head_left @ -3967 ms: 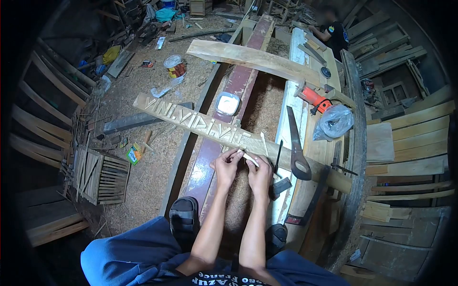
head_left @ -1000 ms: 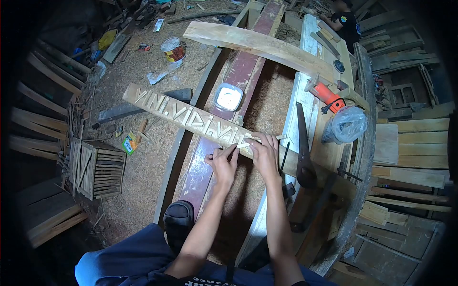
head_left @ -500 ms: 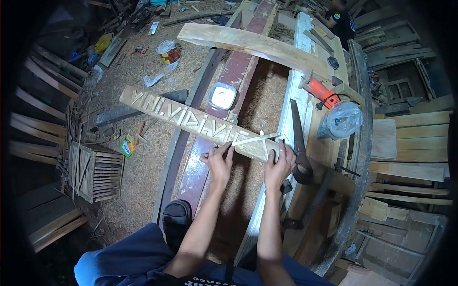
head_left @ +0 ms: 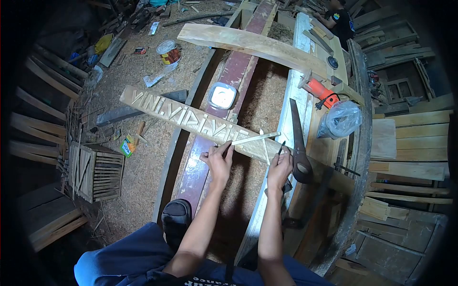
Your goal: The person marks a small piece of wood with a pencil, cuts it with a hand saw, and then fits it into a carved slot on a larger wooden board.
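A long wooden board (head_left: 160, 110) with raised pale letters lies slantwise across two beams. A thin wooden strip (head_left: 257, 138) rests over the board near its right part, and a second short sliver crosses beneath it. My left hand (head_left: 218, 161) pinches the strip's left end at the board's lower edge. Below the strip's right end, my right hand (head_left: 280, 169) is closed around a slim dark pencil-like stick (head_left: 284, 143), its tip pointing up. A handsaw (head_left: 298, 133) with a dark handle lies just right of that hand.
A white tub (head_left: 222, 97) stands on the maroon beam (head_left: 193, 164). Farther right are an orange power tool (head_left: 319, 89) and a plastic-bagged container (head_left: 341, 119). A curved plank (head_left: 253, 44) spans the beams. A paint can (head_left: 168, 53) sits on shavings. Another person (head_left: 341, 21) is at upper right.
My right hand has drawn down and slightly away from the strip's right end, and the dark stick now shows more clearly. My left hand and the strip stay nearly in place.
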A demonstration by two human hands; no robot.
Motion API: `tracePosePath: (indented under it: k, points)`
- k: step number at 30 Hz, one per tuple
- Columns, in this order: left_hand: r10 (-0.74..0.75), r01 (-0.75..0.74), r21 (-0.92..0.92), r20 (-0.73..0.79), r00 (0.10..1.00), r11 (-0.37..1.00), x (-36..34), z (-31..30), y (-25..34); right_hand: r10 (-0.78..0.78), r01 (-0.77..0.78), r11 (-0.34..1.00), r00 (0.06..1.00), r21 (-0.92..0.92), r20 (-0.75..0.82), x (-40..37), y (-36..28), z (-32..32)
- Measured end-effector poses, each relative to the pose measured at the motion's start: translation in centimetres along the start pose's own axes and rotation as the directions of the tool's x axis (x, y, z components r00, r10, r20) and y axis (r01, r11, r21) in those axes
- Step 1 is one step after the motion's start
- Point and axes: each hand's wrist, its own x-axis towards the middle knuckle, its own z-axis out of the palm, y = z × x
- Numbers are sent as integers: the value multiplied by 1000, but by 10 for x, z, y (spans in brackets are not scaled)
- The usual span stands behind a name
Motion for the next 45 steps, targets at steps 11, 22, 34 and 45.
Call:
tracePosePath:
  k: [11,22,34,45]
  points:
    - [27,-26,29,-22,999,999,0,0,-3,-234,178,920,964,350,123,1,-39,-2]
    - [20,-20,-9,-13,1000,1000,1,-2,-1,-92,-109,772,956,626,280,-34,-58,36]
    - [-2,1,-19,-6,1000,1000,0,2,-5,-20,-42,844,994,534,111,-61,-54,74]
    - [11,-10,-40,8,1000,999,1,1,-7,-60,7,867,994,499,89,-60,-61,78]
